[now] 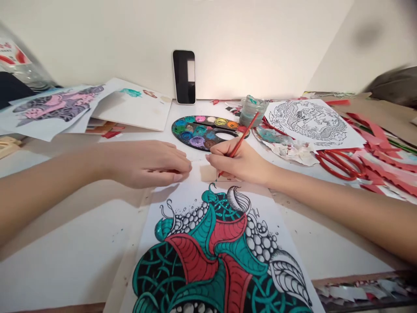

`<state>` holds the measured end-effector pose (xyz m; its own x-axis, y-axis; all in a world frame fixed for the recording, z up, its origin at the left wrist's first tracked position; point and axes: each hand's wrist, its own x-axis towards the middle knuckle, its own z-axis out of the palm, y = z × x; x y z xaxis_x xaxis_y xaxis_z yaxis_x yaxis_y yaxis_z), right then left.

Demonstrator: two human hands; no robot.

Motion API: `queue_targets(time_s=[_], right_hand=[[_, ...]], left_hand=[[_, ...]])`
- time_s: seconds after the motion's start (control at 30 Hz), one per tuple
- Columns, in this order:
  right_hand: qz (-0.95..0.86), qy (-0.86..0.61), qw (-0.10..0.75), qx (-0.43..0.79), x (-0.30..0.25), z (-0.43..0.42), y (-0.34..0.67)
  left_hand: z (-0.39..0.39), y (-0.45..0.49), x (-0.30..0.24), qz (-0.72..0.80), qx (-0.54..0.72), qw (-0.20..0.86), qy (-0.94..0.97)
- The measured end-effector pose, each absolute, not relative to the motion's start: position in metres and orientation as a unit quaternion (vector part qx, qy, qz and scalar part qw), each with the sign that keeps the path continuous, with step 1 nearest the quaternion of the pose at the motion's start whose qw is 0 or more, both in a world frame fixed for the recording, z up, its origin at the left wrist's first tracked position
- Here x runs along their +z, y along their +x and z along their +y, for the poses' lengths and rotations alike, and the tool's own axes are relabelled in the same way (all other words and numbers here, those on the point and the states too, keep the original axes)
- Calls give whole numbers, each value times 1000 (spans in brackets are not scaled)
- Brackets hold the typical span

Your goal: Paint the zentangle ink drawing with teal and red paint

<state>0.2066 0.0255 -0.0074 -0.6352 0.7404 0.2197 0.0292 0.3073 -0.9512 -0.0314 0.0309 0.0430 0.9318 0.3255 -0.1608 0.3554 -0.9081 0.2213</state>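
Two hands over inked drawing (208, 248): right hand (239, 161), fingers pinching red paintbrush (243, 134), tip by pale paper scrap (207, 173); left hand (146, 164), fingers curled narrow, hold unclear. Palette (202, 132) beyond.

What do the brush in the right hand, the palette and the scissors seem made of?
The paintbrush looks like red-lacquered wood, from its slim glossy handle. The palette seems black plastic, glossy with moulded wells. The scissors' handles look like smooth red moulded plastic.

Behind the watercolor palette (182, 138), you have room to pass up to the phone (184, 77); right of it, the paint jar (253, 111), tissue (289, 150) and red scissors (340, 164) stand in your way.
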Motion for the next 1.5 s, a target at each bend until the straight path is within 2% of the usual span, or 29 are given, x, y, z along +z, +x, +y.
queue_targets(time_s=[0.13, 0.23, 0.33, 0.53, 0.7, 0.8, 0.93, 1.1, 1.2, 1.43, 1.5], right_hand=[[-717, -267, 334, 551, -8, 25, 207], [-712, -272, 336, 553, -7, 24, 207], [-707, -282, 335, 556, -6, 23, 206], [-721, -280, 334, 539, -5, 23, 205], [-736, -276, 333, 521, -7, 23, 206], [-739, -269, 336, 518, -7, 24, 206], [-746, -267, 334, 511, -7, 24, 206], [-737, -277, 334, 518, -9, 25, 206], [-731, -275, 334, 527, -10, 26, 206], [-717, -270, 333, 550, -10, 26, 206], [-714, -273, 331, 553, -9, 26, 206]], left_hand=[[27, -46, 49, 210, -111, -124, 963], [22, -52, 45, 211, -195, -250, 924], [18, -50, 43, 195, -243, -316, 896], [12, -40, 27, 164, -249, -390, 871], [2, -25, 11, 96, -320, -540, 772], [-1, -14, 15, 88, -367, -543, 750], [0, -10, 25, 90, -410, -470, 777], [4, -24, 21, 145, -397, -438, 793], [5, -32, 16, 127, -400, -441, 793], [-1, -47, 11, 89, -498, -483, 715], [-8, -47, 11, 91, -469, -504, 720]])
